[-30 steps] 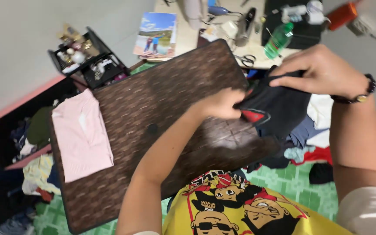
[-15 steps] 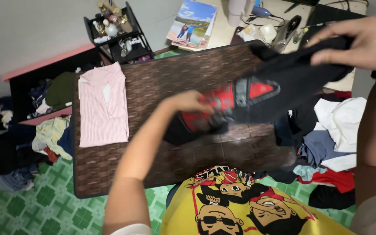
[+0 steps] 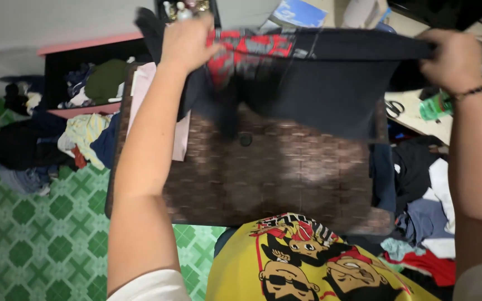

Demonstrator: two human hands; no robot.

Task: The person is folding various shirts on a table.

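I hold a black garment (image 3: 319, 89) with a red printed panel stretched out in the air above the brown woven table (image 3: 274, 173). My left hand (image 3: 188, 42) grips its left end, raised high. Over at the right, my right hand (image 3: 453, 58), with a dark bead bracelet on the wrist, grips the other end. The cloth hangs down between both hands and hides the far part of the table. A folded pink shirt (image 3: 181, 131) lies on the table's left side, partly behind my left arm.
A pile of mixed clothes (image 3: 425, 206) lies right of the table. A dark open shelf (image 3: 90, 83) stuffed with clothes stands at left, more clothes (image 3: 23, 150) on the green tiled floor (image 3: 34, 234). A desk with scissors (image 3: 393, 107) and a green bottle (image 3: 433, 106) is at right.
Both hands have lifted and pulled apart, spreading the black garment wide above the table. The view has shifted so the table sits lower in frame.
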